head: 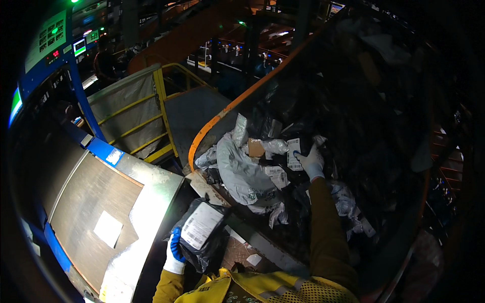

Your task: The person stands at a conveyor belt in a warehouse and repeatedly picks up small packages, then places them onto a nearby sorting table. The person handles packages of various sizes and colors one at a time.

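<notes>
My left hand [175,248], in a white glove with a blue palm, holds a parcel in black plastic wrap [202,255]. A white printed label [202,225] faces up on it. Stretched forward over a heap of parcels, my right hand [312,163] wears a similar glove. Its thumb touches a white label [293,154] on a dark package; whether the fingers grip that package is too dark to tell. To the left of this hand lie a large grey plastic mailer bag [242,170], a small brown cardboard box [256,147] and another labelled parcel [276,176].
The heap sits in a large chute with an orange rim [204,132]. At my left stands a lit metal-topped conveyor [91,185] with a white sheet [108,229] on it. Yellow railings [163,106] rise beyond. A person [106,60] is at the far left.
</notes>
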A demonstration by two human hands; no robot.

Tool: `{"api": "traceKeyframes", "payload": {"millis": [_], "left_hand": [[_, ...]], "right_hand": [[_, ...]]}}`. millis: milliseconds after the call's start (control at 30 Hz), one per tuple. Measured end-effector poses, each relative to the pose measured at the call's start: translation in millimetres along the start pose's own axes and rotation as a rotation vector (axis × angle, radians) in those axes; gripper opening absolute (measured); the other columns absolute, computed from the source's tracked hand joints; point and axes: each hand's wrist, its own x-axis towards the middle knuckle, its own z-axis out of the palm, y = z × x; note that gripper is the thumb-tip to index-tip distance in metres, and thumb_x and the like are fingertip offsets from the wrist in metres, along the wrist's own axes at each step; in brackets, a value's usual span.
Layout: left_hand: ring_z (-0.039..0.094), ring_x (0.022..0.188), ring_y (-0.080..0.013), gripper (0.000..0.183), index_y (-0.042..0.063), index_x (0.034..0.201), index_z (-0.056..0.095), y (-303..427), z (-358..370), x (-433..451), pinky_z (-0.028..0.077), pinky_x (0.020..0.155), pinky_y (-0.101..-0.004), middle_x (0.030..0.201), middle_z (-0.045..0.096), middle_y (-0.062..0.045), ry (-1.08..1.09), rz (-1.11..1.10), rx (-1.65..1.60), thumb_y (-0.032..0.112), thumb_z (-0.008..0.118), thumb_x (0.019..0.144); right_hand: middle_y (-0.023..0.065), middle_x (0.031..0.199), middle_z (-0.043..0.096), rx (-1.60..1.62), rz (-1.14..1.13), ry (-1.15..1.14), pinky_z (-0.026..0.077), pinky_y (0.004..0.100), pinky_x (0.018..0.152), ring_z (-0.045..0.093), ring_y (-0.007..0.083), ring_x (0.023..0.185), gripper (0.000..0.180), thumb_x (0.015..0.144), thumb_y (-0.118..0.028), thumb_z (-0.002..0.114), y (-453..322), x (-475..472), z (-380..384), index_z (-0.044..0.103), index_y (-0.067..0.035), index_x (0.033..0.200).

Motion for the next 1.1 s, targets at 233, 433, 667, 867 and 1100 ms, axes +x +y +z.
{"api": "traceKeyframes", "payload": {"millis": [233,433,667,867,1100], "left_hand": [[0.043,0.122,-0.0268,0.049,0.005,0.134,0.039,23.3,-54.1,2.3,0.033,0.104,-0.0417,0.135,0.043,-0.013,0.024,0.319,0.038,0.031,0.043,0.093],[0.04,0.122,-0.0232,0.048,0.008,0.134,0.039,122.3,-138.3,7.6,0.03,0.104,-0.0392,0.135,0.042,-0.009,0.266,0.594,-0.001,0.033,0.045,0.093],[0.047,0.111,-0.0255,0.051,0.003,0.125,0.045,215.3,-221.5,-23.7,0.036,0.099,-0.0356,0.122,0.049,-0.012,0.72,1.228,0.929,0.029,0.059,0.084],[0.053,0.1,-0.0247,0.048,0.005,0.128,0.044,90.5,-55.5,-7.6,0.042,0.088,-0.0352,0.116,0.054,-0.01,0.321,0.589,0.316,0.027,0.056,0.087],[0.058,0.092,-0.0155,0.042,0.002,0.125,0.047,-41.6,61.0,14.0,0.047,0.081,-0.0289,0.109,0.059,-0.009,0.022,-0.024,0.629,0.003,0.057,0.084]], "right_hand": [[0.0109,0.113,0.056,1.583,-0.085,0.033,0.049,0.0278,0.08,0.057,0.0174,0.098,0.043,0.087,-0.016,0.061,51.8,-57.6,28.3,0.045,0.001,0.124],[0.0175,0.128,0.046,2.375,-0.09,-0.622,0.041,0.0389,0.096,0.049,0.0266,0.113,0.061,0.092,-0.04,0.051,66.3,-153.1,70.5,0.032,-0.002,0.136],[0.0151,0.132,0.043,1.071,-0.274,0.144,0.033,0.0365,0.101,0.044,0.0237,0.117,0.047,0.097,-0.026,0.042,19.5,-224.4,153.2,0.034,0.002,0.134],[0.0053,0.11,0.052,1.457,-0.105,-0.261,0.046,0.0285,0.078,0.052,0.012,0.087,0.044,0.096,-0.018,0.043,-27.1,-277.8,144.3,0.032,-0.005,0.136],[0.0134,0.129,0.042,1.146,-0.403,-0.253,0.038,0.0293,0.095,0.046,0.0187,0.112,0.053,0.085,0.002,0.05,-56.2,-289.3,88.3,0.032,0.0,0.135]]}}
